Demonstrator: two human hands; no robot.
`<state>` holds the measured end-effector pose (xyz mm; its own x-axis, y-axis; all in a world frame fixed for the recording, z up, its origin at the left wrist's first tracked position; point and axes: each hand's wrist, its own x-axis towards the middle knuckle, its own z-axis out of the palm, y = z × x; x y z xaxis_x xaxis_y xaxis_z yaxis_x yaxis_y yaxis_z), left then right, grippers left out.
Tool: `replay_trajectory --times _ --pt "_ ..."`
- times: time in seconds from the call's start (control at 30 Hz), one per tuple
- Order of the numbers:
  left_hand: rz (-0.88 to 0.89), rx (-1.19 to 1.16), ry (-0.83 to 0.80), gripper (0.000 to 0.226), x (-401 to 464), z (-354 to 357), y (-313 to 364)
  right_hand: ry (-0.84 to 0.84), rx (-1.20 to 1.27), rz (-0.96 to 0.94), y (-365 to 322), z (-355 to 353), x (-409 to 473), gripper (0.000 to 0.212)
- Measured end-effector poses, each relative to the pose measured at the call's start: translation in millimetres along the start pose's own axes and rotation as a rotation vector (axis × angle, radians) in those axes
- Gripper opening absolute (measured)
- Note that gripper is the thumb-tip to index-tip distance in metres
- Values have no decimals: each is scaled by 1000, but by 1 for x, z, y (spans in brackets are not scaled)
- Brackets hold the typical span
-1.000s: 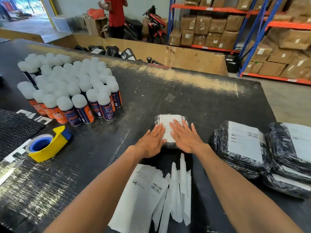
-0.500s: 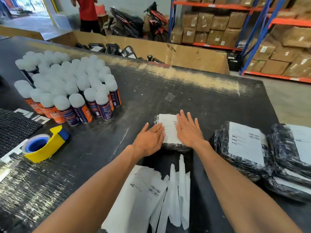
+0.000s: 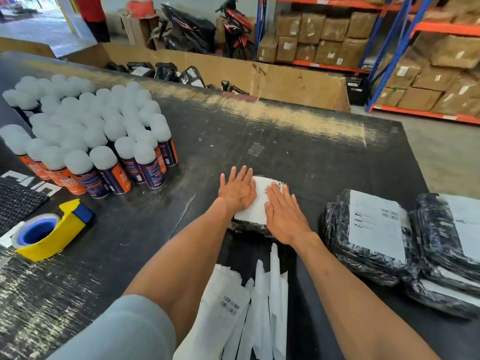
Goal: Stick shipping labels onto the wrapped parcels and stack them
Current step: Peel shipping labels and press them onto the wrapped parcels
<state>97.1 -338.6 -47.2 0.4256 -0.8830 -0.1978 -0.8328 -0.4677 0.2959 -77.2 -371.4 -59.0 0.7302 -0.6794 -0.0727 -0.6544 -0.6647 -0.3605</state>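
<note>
Both my left hand [image 3: 237, 189] and right hand [image 3: 284, 213] lie flat, fingers straight, pressing the label [image 3: 255, 201] onto the parcel [image 3: 249, 226] at mid-table, with the stack [image 3: 368, 237] just right, nearer my right hand.

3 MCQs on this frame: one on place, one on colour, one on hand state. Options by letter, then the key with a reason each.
1. Where is the tape dispenser relative to the parcel under the hands?
A. to its left
B. to its right
C. on top of it

2. What colour is the dispenser's body?
A. red
B. yellow
C. green

3. What are the hands doing?
A. both pressing flat on the label
B. both gripping a spray can
C. both hanging idle

Key: 1 A, it sits near the table's left edge. 2 B, yellow shell with a blue core. 3 A, left hand and right hand lie straight-fingered on the label.
</note>
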Motion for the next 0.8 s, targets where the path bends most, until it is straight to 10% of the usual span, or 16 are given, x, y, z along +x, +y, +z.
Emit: replay_trajectory --times 0.57,0.8 --pt "154 -564 47 76 -77 35 -26 95 372 224 -18 14 -24 91" --pt "102 -490 118 61 -76 39 -23 271 549 211 -15 22 -21 53"
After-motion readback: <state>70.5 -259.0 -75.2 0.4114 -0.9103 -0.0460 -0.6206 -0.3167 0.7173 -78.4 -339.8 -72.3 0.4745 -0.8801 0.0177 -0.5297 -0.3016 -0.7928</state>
